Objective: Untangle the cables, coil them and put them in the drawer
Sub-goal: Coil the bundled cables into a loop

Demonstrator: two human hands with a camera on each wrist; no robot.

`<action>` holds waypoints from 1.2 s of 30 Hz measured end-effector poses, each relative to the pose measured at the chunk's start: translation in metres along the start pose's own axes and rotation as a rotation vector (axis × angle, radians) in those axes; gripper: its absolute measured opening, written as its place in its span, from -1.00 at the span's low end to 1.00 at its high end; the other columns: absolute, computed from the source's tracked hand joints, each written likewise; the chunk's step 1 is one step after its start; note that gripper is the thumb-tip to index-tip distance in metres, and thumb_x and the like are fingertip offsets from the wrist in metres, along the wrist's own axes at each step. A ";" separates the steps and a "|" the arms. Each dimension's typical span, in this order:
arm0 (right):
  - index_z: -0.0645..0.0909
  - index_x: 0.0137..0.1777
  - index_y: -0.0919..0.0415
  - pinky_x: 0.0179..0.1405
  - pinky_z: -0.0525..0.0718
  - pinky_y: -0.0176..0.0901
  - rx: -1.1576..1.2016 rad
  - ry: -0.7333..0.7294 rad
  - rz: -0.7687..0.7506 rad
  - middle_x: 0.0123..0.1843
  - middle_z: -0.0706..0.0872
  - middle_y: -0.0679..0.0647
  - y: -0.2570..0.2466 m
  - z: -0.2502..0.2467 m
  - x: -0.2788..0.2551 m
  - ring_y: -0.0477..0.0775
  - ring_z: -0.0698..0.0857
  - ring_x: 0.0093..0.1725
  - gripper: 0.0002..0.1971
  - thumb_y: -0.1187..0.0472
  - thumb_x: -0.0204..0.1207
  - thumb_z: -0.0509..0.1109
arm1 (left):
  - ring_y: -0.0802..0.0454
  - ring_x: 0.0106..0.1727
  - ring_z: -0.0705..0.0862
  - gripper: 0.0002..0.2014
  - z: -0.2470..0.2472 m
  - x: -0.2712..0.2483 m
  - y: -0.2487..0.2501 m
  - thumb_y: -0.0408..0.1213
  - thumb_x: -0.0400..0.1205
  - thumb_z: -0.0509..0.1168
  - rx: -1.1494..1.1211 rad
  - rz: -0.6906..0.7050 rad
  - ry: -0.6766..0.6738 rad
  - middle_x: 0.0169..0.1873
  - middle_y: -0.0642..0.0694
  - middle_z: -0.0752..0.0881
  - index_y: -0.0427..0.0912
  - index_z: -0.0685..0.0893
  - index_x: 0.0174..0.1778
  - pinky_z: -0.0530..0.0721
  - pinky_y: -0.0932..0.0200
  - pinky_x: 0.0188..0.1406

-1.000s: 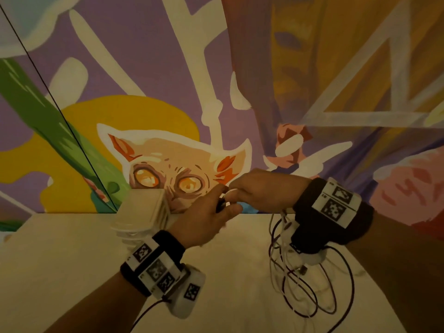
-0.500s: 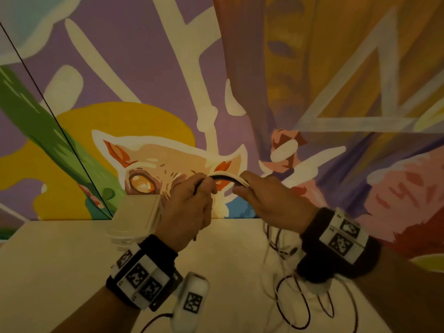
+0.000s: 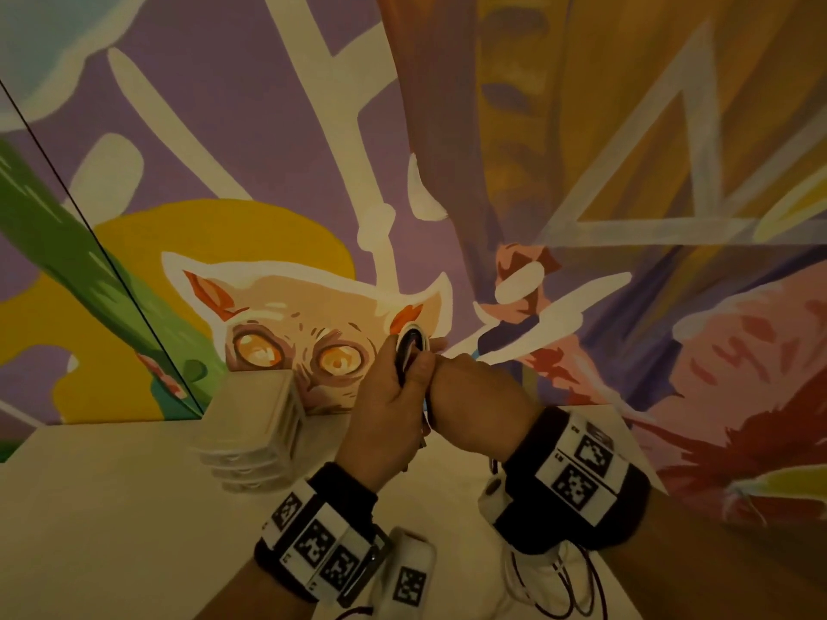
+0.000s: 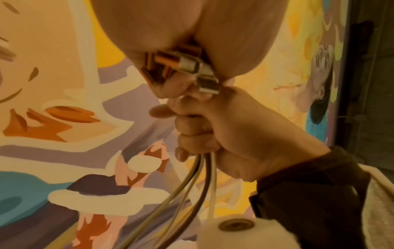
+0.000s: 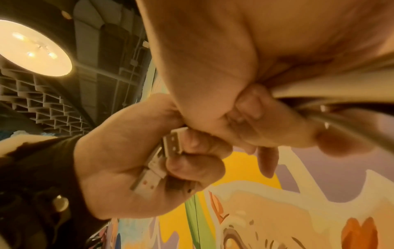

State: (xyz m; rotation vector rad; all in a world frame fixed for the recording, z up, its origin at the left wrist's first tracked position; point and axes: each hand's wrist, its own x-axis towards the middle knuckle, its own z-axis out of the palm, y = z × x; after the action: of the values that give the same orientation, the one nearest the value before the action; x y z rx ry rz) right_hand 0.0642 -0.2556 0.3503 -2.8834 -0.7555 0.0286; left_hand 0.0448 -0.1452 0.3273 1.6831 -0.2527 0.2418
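Both of my hands are up in front of the painted wall (image 3: 581,172), meeting just above the far edge of the table (image 3: 112,507). My left hand (image 3: 385,413) is curled around a small coil of cables (image 3: 411,346), dark and white loops standing out of the top of the fist, close in front of the cat face (image 3: 304,333) painted on the wall. From the left wrist view I see metal USB plugs (image 4: 192,67) pressed against that palm, and the right wrist view shows the same plugs (image 5: 157,161) pinned under the left fingers. My right hand (image 3: 474,404) touches the left one from its right side and is clenched around the strands that run on from the coil; they leave the bottom of that fist as a bundle (image 4: 198,182) of dark and pale cords hanging down. More loose loops (image 3: 564,588) lie on the table below my right wrist. Left of my left hand, at the table's back edge against the wall, stands the small white drawer unit (image 3: 255,422); whether any drawer is open I cannot tell.
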 end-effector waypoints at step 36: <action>0.43 0.38 0.14 0.04 0.73 0.05 -0.056 -0.038 -0.332 0.21 0.67 0.17 0.023 -0.026 -0.015 0.13 0.69 0.00 -0.71 0.21 0.68 0.22 | -0.06 -0.26 0.57 -0.66 -0.067 0.026 -0.037 0.04 0.72 0.17 -0.027 -0.215 -0.126 -0.17 -0.25 0.56 -0.13 0.66 0.17 0.62 0.21 -0.30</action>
State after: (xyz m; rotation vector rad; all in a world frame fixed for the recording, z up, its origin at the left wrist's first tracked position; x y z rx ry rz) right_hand 0.0639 -0.2868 0.3718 -2.7750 -1.2502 0.0229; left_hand 0.0800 -0.0750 0.3091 1.6859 -0.1659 -0.0279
